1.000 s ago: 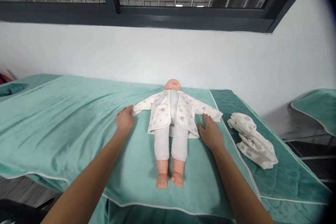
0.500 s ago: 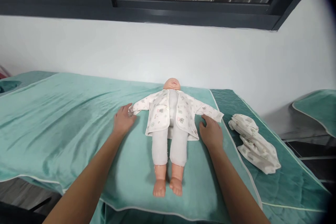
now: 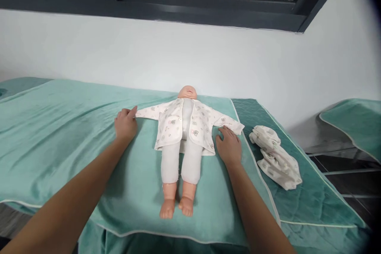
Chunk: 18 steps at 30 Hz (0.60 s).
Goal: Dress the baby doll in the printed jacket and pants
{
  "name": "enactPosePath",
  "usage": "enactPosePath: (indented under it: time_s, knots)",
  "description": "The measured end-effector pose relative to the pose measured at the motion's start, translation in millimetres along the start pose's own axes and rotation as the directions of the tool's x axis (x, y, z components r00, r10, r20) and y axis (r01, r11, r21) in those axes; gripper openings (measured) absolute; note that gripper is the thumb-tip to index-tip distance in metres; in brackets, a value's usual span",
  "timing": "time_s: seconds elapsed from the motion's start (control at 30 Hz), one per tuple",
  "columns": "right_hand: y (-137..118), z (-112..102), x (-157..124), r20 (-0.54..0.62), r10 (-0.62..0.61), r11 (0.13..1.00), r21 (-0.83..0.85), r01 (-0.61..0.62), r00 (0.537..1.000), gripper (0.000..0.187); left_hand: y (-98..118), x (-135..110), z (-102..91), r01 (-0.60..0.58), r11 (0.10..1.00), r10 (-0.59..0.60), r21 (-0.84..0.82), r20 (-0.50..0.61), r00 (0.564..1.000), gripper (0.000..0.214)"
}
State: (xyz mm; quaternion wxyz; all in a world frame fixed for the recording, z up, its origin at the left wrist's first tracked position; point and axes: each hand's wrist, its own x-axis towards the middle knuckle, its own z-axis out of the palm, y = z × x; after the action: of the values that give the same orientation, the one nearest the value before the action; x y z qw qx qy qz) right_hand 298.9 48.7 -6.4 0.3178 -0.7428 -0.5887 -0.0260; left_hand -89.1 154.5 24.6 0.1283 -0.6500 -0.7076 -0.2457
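A baby doll lies on its back, feet toward me. It wears an unfastened white baby jacket with small printed figures, both sleeves spread sideways. My left hand is closed, pinching the cuff of the sleeve on the left and holding it out straight. Beside the other sleeve, my right hand lies palm down, thumb apart, with its fingertips at the sleeve's lower edge. Whether those fingertips press on the cloth is hard to see. The doll's hands do not show.
Under the doll spreads a light green cover, with a darker green quilted pad at the right. A crumpled white printed cloth lies on that pad. Behind stands a white wall below a dark window frame.
My left hand has moved outward to the left, pulling the sleeve straighter. My right hand stays near the other sleeve. The whole view has shifted slightly.
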Motion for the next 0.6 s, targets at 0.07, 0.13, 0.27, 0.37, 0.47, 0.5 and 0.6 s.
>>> enactPosePath:
  time_s: [0.07,0.13,0.27,0.37,0.47,0.5,0.6]
  knots:
    - [-0.6,-0.3,-0.2,-0.011,0.006,1.0,0.024,-0.005,1.0,0.037,-2.0,2.4,0.9,0.055,0.998,-0.055,0.005,-0.005,0.998,0.055]
    - [-1.0,-0.7,0.0,-0.018,0.008,0.998,0.06,-0.007,1.0,0.038,-4.4,1.8,1.8,0.1,0.995,-0.1,-0.01,-0.013,0.995,0.055]
    - [-0.3,-2.4,0.9,-0.046,0.025,0.977,0.214,-0.014,0.999,0.036,-8.3,-3.9,-0.1,0.103,0.991,-0.111,-0.088,-0.087,0.99,0.054]
    - [-3.0,-6.6,-2.4,-0.073,0.015,0.953,0.302,0.008,0.997,0.031,-1.8,-16.2,-7.9,0.032,0.99,-0.052,-0.135,-0.15,0.987,0.051]
    - [-13.0,-13.9,-13.5,-0.111,-0.099,0.904,0.406,0.136,0.989,0.028,14.9,-43.0,-21.4,-0.114,0.977,0.08,-0.179,-0.188,0.979,0.043]
    - [-17.4,-16.4,-18.6,-0.127,-0.158,0.87,0.451,0.199,0.979,0.027,21.7,-55.1,-26.6,-0.179,0.962,0.137,-0.204,-0.205,0.969,0.039]
    - [-29.1,-21.5,-32.4,-0.132,-0.349,0.766,0.531,0.363,0.928,0.027,42.4,-94.1,-41.2,-0.306,0.901,0.245,-0.307,-0.221,0.944,0.033]
